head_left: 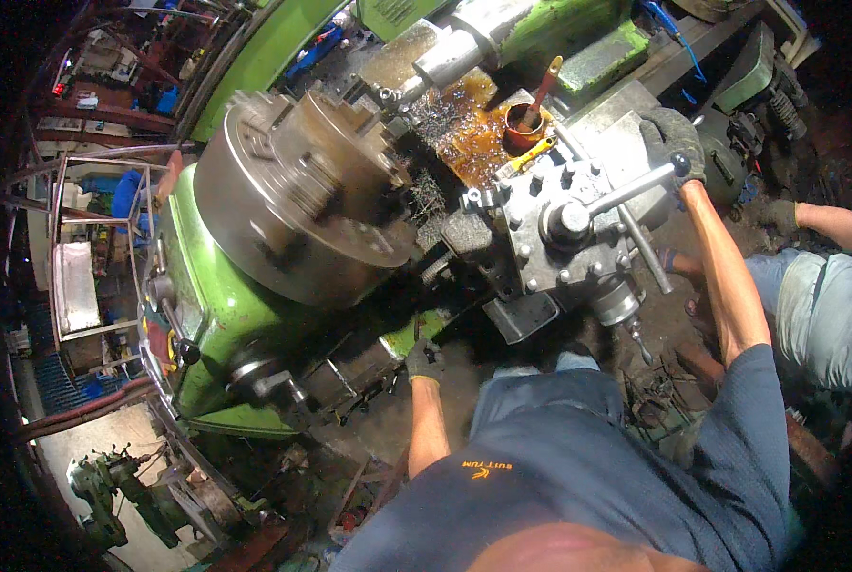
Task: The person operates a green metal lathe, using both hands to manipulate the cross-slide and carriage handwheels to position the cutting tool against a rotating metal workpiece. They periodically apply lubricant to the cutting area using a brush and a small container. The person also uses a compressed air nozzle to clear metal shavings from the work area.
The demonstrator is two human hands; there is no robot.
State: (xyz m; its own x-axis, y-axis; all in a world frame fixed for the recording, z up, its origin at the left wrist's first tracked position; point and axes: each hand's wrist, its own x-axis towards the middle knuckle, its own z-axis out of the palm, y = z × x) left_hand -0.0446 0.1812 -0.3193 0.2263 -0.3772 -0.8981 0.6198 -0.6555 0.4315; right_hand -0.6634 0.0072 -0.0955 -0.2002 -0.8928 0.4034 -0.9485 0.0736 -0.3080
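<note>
My left hand (426, 360), in a dark grey glove, is closed round a thin upright lever (417, 327) at the front of a green lathe. My right hand (672, 136), also gloved, is at the far right end of the tool slide, beside the black knob (681, 165) of the tool post's clamping handle. Its fingers are too dark to show whether they grip anything. Between my arms is the square steel tool post (564, 224), with several bolts round its top. To its left, the big chuck (302, 191) looks blurred, as if spinning.
Metal chips and brown oil cover the tray (469, 124) behind the tool post. A brush (545, 81) stands in a reddish pot (521, 129), near a yellow tool (526, 157). A crank handle (640, 338) projects toward me. Another person (817, 296) is at the right.
</note>
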